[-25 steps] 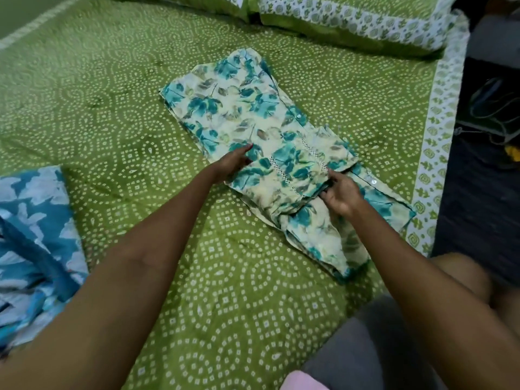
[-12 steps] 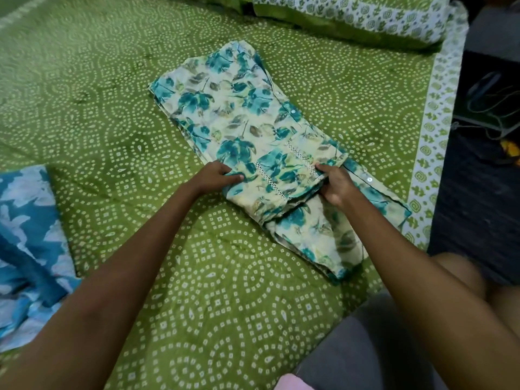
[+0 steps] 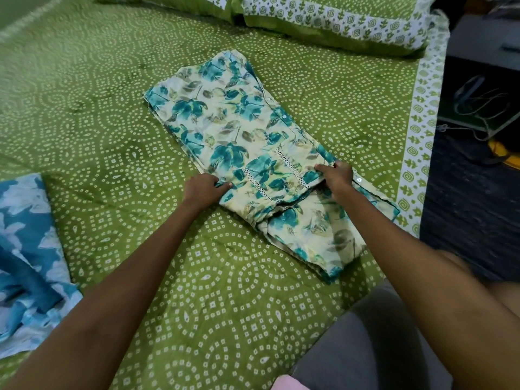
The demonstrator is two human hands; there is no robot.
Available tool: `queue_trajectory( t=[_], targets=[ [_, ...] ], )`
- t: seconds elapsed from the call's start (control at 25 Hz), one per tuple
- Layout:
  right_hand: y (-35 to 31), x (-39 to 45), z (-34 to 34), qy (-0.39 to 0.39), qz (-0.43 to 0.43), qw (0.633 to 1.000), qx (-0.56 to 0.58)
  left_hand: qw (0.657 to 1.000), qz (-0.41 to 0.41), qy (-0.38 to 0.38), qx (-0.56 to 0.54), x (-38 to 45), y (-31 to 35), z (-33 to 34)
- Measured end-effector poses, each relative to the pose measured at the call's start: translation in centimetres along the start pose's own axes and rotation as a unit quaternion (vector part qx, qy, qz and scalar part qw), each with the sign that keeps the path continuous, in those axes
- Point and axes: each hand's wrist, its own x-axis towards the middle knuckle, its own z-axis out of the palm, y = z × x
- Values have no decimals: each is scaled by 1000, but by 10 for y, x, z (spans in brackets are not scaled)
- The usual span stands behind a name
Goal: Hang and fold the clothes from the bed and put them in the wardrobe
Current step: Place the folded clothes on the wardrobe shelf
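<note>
Partly folded floral garment (image 3: 239, 128): both hands' fingertips tucked under fold.

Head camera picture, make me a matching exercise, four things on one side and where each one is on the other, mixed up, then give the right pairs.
Things:
1. floral garment
2. blue and white cloth
3. pillows
4. left hand

Places:
A. far end of the bed
B. left edge of the picture
C. middle of the bed, partly folded
D. gripping the floral garment's left side, opposite the right hand

Pairs: 1-C, 2-B, 3-A, 4-D
</note>
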Motion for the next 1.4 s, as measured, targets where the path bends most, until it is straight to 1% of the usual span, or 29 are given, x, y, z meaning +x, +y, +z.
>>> queue_trajectory(
  t=[0.04,0.12,0.16,0.2,0.24,0.28,0.32,0.36,0.4,0.44,0.48,0.52,0.56,0.6,0.64,0.68,0.88,1.0,1.08,1.16,1.24,1.32,1.4],
  targets=[
    [-1,2,-3,5,-39,998,-44,999,-15,9,33,-1,4,1],
    [-3,4,-9,-6,-75,995,-68,995,-36,53,78,-5,13,4],
    [-4,7,-12,0,-83,994,-76,992,-35,82,91,-8,17,7],
    [-5,7,-15,17,-94,990,-101,989,-12,109,96,-11,22,9],
    [-6,7,-16,53,-110,981,-153,987,31,128,90,-12,30,10],
    [-9,4,-14,117,-135,957,-230,984,85,140,70,-10,40,11],
    [-12,-2,-9,192,-172,923,-285,979,136,148,33,-8,54,12],
    [-14,-9,2,235,-234,899,-286,974,169,149,-15,-4,70,14],
    [-14,-18,16,210,-313,889,-260,972,178,141,-61,1,86,16],
    [-8,-26,33,112,-375,888,-244,972,170,125,-100,4,98,20],
    [2,-30,46,-22,-407,872,-270,977,154,92,-114,7,107,27],
    [18,-28,54,-134,-413,830,-350,984,142,58,-92,6,110,39],
    [35,-20,54,-177,-408,773,-452,989,133,34,-49,5,110,52],
    [44,-9,50,-167,-409,732,-518,991,127,26,-11,5,107,62],
    [47,3,45,-144,-416,712,-547,992,121,25,7,3,102,67],
    [43,14,41,-131,-413,708,-557,993,112,31,15,1,98,69],
    [15,53,29,-104,-328,747,-568,996,64,60,23,-24,83,73],
    [21,53,11,-83,-319,747,-577,997,32,59,25,-39,71,72],
    [29,49,-6,-55,-319,753,-572,998,7,61,26,-44,65,70],
    [39,41,-25,-31,-314,759,-569,998,2,59,21,-50,61,70],
    [47,34,-38,-13,-308,761,-570,997,20,73,-3,-60,60,72],
    [50,27,-50,-15,-301,762,-573,993,62,89,-46,-71,65,76],
    [54,21,-61,-37,-304,757,-578,983,153,72,-76,-84,75,79]
  ],
)
